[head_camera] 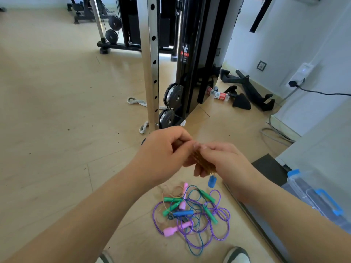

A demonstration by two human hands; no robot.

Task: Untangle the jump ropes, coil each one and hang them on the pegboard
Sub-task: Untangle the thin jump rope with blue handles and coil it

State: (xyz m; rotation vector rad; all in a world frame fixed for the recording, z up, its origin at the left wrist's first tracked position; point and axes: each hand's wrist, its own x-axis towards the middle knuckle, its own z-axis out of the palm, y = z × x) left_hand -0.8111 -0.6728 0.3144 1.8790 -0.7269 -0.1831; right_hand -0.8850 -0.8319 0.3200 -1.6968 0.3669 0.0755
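Down at the bottom edge, the toes of two shoes (pixel 237 255) show on the pale wooden floor (pixel 57 130). Just ahead of them lies the tangle of jump ropes (pixel 190 211): a purple rope (pixel 224 221) loops widely around and through thinner blue and tan strands. Pink handles (pixel 176 227), green handles (pixel 171 206) and one dark blue handle (pixel 183 213) are jumbled in the middle. Above the pile both forearms reach forward and meet. The left hand (pixel 163 149) has its fingers curled, pinching the upper end of a brown rope (pixel 201 161) that is gathered into a tight bundle of strands. The right hand (pixel 222 160) curls its fingers round the same bundle from the other side, thumb near the top, the two hands touching. A light blue handle (pixel 211 181) hangs just below the right hand. To the right stands a clear plastic box (pixel 313 194) with blue latches, with a black mat (pixel 269 168) beside it. Farther off rises a steel post (pixel 152 63) with a row of holes, part of a black cable machine with pulleys (pixel 173 94) at its foot. A grey cord (pixel 136 101) lies by the post. A plastic bottle (pixel 218 94) and black grips (pixel 247 88) lie along the white wall, which carries a socket (pixel 261 65).
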